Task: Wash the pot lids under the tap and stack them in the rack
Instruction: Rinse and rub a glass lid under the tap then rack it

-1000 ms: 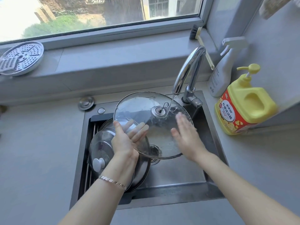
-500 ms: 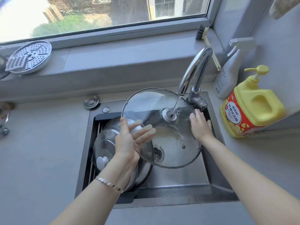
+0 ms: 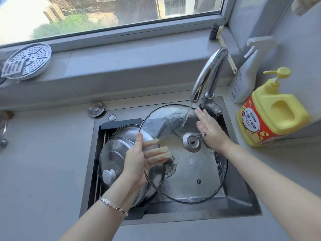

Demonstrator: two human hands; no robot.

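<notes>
I hold a large glass pot lid (image 3: pixel 189 173) tilted over the sink (image 3: pixel 239 197), its inner side and centre fitting facing me. My left hand (image 3: pixel 137 162) pinches its left rim, thumb in front, fingers behind the glass. My right hand (image 3: pixel 210 129) lies flat with straight fingers on the lid's upper right part, beside the tap base. Water runs from the chrome tap (image 3: pixel 208 73) onto the top of the lid. Steel lids (image 3: pixel 112 157), one with a white knob, lean in the black rack (image 3: pixel 119 122) at the sink's left side.
A yellow dish soap bottle (image 3: pixel 272 115) and a white spray bottle (image 3: pixel 243 80) stand on the counter right of the sink. A brush (image 3: pixel 224 46) leans in the window corner. A perforated steamer plate (image 3: pixel 29 61) rests on the sill at left. A round metal cap (image 3: pixel 96 109) sits behind the sink.
My right hand slid from the lid's lower right edge up to its top right by the tap. The lid dropped lower, and the stream now hits above its centre fitting.
</notes>
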